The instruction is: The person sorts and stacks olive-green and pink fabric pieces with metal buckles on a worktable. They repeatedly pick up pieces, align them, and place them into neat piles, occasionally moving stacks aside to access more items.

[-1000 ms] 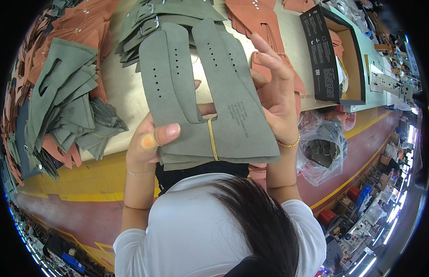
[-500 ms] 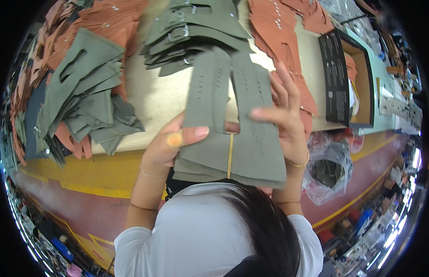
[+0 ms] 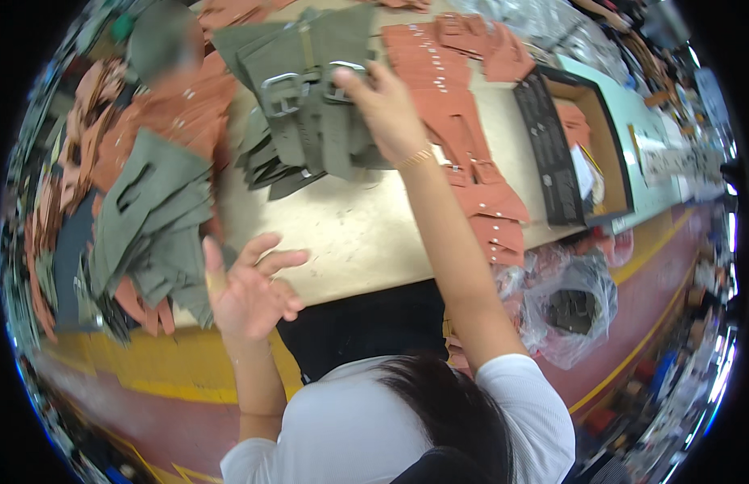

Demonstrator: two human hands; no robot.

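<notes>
- So the right hand [image 3: 384,106] is reaching up to the far part of the tabletop [image 3: 342,230], thumb right by one of the metal buckles [image 3: 279,80] on a green strapped bundle [image 3: 257,50]. Can't tell if it's actually pinching anything or just resting there, kinda blurry.
- Left hand [image 3: 252,297] is free, fingers spread and nothing in it, hanging around the near edge.
- The green bundle lies on top of a stack of green pieces [image 3: 266,165], straps pointing back at the person, thin yellowish band [image 3: 307,47] around its middle.
- My read on the step: placing or straightening that bundle on the stack. If so, the next move calls for keeping it lined up, then a clean let-go that doesn't snag the buckle. The left hand's free to steady an edge.
- Left of that, a messy green pile [image 3: 153,206] sits by a big heap of coral pieces [image 3: 177,121].
- Right side: a row of coral pieces [image 3: 427,60], then an open black box [image 3: 545,153] with some coral stuff inside.
- Past the tabletop's near edge, bottom right, there's a clear plastic bag [image 3: 607,302] with dark green bits in it.
</notes>
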